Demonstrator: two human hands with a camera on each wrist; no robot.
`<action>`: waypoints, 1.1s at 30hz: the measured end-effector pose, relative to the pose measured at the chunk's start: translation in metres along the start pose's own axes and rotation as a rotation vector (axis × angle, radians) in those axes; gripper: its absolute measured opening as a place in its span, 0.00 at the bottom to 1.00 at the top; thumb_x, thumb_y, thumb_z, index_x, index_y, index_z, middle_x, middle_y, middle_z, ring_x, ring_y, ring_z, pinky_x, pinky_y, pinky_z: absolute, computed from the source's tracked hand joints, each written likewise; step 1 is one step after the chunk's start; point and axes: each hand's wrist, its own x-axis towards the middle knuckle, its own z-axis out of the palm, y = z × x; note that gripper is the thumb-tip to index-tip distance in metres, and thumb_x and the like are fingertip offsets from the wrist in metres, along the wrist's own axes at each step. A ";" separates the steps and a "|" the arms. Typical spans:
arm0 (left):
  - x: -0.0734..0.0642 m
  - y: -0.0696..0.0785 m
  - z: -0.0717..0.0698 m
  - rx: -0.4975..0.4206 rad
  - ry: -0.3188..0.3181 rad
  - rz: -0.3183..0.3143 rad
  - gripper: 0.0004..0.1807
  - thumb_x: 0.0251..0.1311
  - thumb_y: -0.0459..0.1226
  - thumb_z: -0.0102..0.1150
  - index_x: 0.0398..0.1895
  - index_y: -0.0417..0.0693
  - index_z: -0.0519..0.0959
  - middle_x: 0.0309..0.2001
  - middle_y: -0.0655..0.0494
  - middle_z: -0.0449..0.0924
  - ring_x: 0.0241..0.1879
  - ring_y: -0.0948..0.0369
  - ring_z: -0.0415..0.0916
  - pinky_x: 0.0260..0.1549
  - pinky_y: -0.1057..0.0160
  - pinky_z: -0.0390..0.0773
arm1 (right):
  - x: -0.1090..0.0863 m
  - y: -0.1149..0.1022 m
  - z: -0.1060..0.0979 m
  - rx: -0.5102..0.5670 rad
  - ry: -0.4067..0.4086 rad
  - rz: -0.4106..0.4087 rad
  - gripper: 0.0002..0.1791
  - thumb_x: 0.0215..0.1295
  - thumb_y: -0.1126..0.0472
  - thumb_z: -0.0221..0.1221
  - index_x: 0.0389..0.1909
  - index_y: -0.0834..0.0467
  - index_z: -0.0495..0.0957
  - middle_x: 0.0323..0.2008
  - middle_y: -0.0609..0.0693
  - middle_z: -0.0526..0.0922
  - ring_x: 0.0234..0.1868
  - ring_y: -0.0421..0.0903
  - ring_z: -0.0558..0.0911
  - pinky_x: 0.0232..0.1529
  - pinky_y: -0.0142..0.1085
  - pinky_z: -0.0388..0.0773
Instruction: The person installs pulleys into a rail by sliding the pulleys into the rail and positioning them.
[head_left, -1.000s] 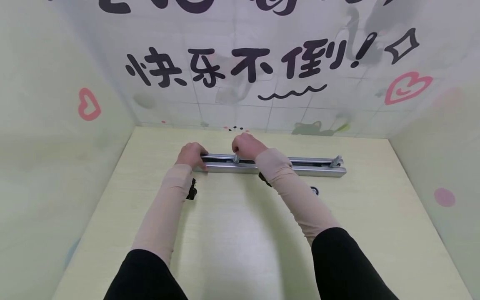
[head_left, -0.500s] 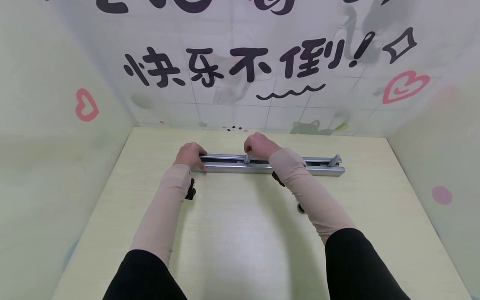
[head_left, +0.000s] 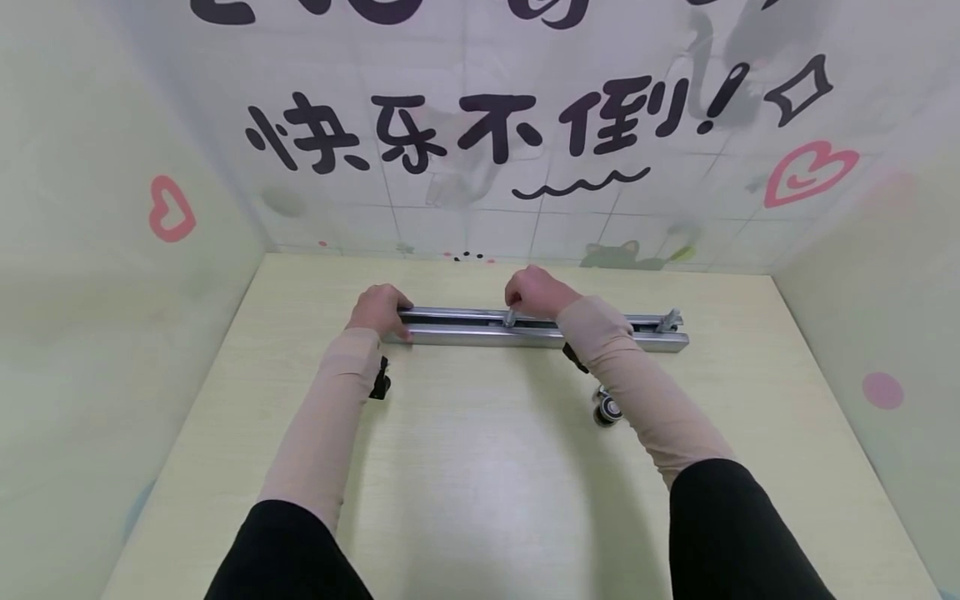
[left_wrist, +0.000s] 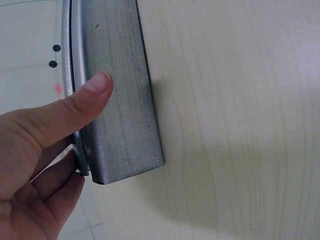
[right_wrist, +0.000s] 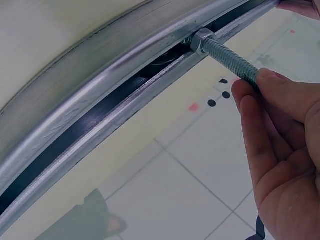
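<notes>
A slotted metal rail [head_left: 465, 335] lies crosswise on the table, its slot facing up. My left hand [head_left: 378, 310] grips its left end; in the left wrist view the thumb [left_wrist: 100, 82] presses the rail's flat side [left_wrist: 122, 100] and the fingers curl behind. With thumb and fingertips my right hand [head_left: 542, 292] pinches the free end of a threaded bolt [right_wrist: 230, 60] that stands in the slot. A hex nut [right_wrist: 202, 41] sits on the bolt at the slot. Another bolt [head_left: 670, 321] stands in the slot near the right end.
On the pale wooden table [head_left: 465, 467], a small metal roller [head_left: 607, 408] lies partly behind my right forearm. A printed white sheet [head_left: 465, 183] rises behind the rail. Pale side walls [head_left: 112, 333] flank the table.
My right hand has slid right along the rail, and the pinched bolt has travelled with it. The left hand keeps its hold. More of the roller shows beside my right forearm.
</notes>
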 end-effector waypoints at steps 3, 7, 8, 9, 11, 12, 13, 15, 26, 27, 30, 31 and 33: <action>-0.001 0.000 -0.001 0.004 0.001 0.002 0.32 0.32 0.31 0.74 0.49 0.38 0.77 0.50 0.42 0.76 0.48 0.48 0.71 0.51 0.51 0.69 | -0.003 0.003 0.000 -0.004 0.008 -0.009 0.07 0.53 0.74 0.55 0.28 0.65 0.82 0.30 0.55 0.83 0.33 0.47 0.80 0.38 0.37 0.78; -0.001 -0.001 -0.001 0.007 0.003 0.001 0.32 0.32 0.31 0.74 0.49 0.38 0.77 0.50 0.42 0.77 0.48 0.48 0.71 0.51 0.51 0.69 | -0.009 0.007 -0.002 0.001 0.023 -0.035 0.07 0.52 0.75 0.56 0.27 0.66 0.82 0.28 0.56 0.83 0.31 0.48 0.80 0.37 0.37 0.78; -0.001 -0.001 -0.001 0.008 0.001 0.001 0.32 0.32 0.31 0.74 0.49 0.38 0.77 0.50 0.42 0.77 0.48 0.48 0.71 0.51 0.51 0.69 | -0.011 0.008 -0.002 0.005 0.025 -0.038 0.06 0.52 0.75 0.56 0.26 0.66 0.82 0.28 0.56 0.83 0.31 0.48 0.80 0.37 0.37 0.78; -0.001 -0.001 -0.001 0.009 0.000 0.001 0.32 0.33 0.31 0.74 0.49 0.38 0.77 0.50 0.42 0.77 0.48 0.48 0.71 0.51 0.51 0.69 | -0.012 0.009 -0.002 0.004 0.027 -0.041 0.06 0.52 0.75 0.56 0.26 0.66 0.81 0.27 0.55 0.83 0.30 0.48 0.79 0.36 0.37 0.78; -0.001 -0.001 -0.001 0.009 -0.002 0.002 0.32 0.33 0.31 0.74 0.49 0.38 0.77 0.50 0.42 0.76 0.48 0.48 0.71 0.52 0.51 0.69 | -0.015 0.011 -0.003 0.003 0.032 -0.047 0.06 0.52 0.75 0.56 0.26 0.66 0.81 0.27 0.55 0.83 0.29 0.47 0.79 0.35 0.37 0.78; -0.002 -0.001 -0.001 0.008 -0.002 0.002 0.32 0.33 0.31 0.74 0.49 0.38 0.77 0.50 0.42 0.77 0.48 0.48 0.71 0.52 0.51 0.69 | -0.016 0.012 -0.003 0.000 0.035 -0.052 0.06 0.52 0.75 0.56 0.25 0.66 0.81 0.26 0.55 0.83 0.29 0.47 0.79 0.35 0.37 0.78; -0.002 0.000 -0.001 0.006 -0.002 0.002 0.32 0.33 0.31 0.74 0.49 0.38 0.77 0.50 0.42 0.77 0.48 0.48 0.71 0.52 0.51 0.69 | -0.017 0.013 -0.003 -0.003 0.038 -0.055 0.06 0.52 0.75 0.56 0.25 0.66 0.81 0.26 0.55 0.83 0.28 0.47 0.79 0.35 0.37 0.78; -0.002 0.000 -0.001 0.001 -0.003 -0.002 0.32 0.33 0.30 0.74 0.49 0.38 0.77 0.50 0.42 0.76 0.48 0.48 0.71 0.51 0.51 0.69 | -0.018 0.014 -0.003 -0.006 0.040 -0.062 0.06 0.52 0.75 0.56 0.25 0.66 0.81 0.26 0.55 0.83 0.29 0.47 0.79 0.35 0.37 0.78; 0.001 0.000 0.002 0.003 -0.003 0.009 0.33 0.32 0.30 0.74 0.49 0.38 0.76 0.51 0.42 0.76 0.50 0.47 0.70 0.53 0.50 0.68 | -0.022 0.018 -0.004 -0.019 0.042 -0.086 0.06 0.51 0.75 0.56 0.23 0.66 0.81 0.25 0.55 0.82 0.27 0.47 0.78 0.34 0.38 0.78; 0.001 0.000 0.002 0.003 -0.005 0.006 0.33 0.32 0.30 0.74 0.49 0.38 0.76 0.51 0.42 0.76 0.50 0.47 0.70 0.53 0.50 0.68 | -0.022 0.018 -0.005 -0.027 0.042 -0.092 0.06 0.51 0.76 0.55 0.23 0.66 0.80 0.24 0.55 0.82 0.27 0.47 0.78 0.34 0.38 0.78; 0.001 0.000 0.001 0.003 -0.007 0.000 0.33 0.32 0.31 0.74 0.50 0.39 0.76 0.51 0.43 0.75 0.50 0.48 0.69 0.54 0.50 0.67 | -0.023 0.020 -0.007 -0.044 0.041 -0.096 0.07 0.50 0.76 0.55 0.22 0.66 0.80 0.23 0.54 0.82 0.26 0.47 0.78 0.33 0.39 0.78; 0.001 0.000 0.001 0.002 -0.006 -0.003 0.33 0.32 0.31 0.74 0.50 0.39 0.76 0.51 0.43 0.75 0.50 0.48 0.69 0.54 0.50 0.67 | -0.024 0.021 -0.007 -0.043 0.042 -0.097 0.07 0.50 0.76 0.55 0.22 0.66 0.80 0.24 0.55 0.82 0.26 0.47 0.78 0.33 0.39 0.78; 0.000 0.000 0.001 -0.001 -0.009 -0.006 0.33 0.32 0.30 0.74 0.50 0.38 0.76 0.52 0.42 0.75 0.51 0.47 0.69 0.53 0.50 0.67 | -0.025 0.021 -0.007 -0.039 0.046 -0.102 0.06 0.50 0.76 0.55 0.22 0.66 0.80 0.24 0.55 0.82 0.26 0.47 0.78 0.33 0.39 0.78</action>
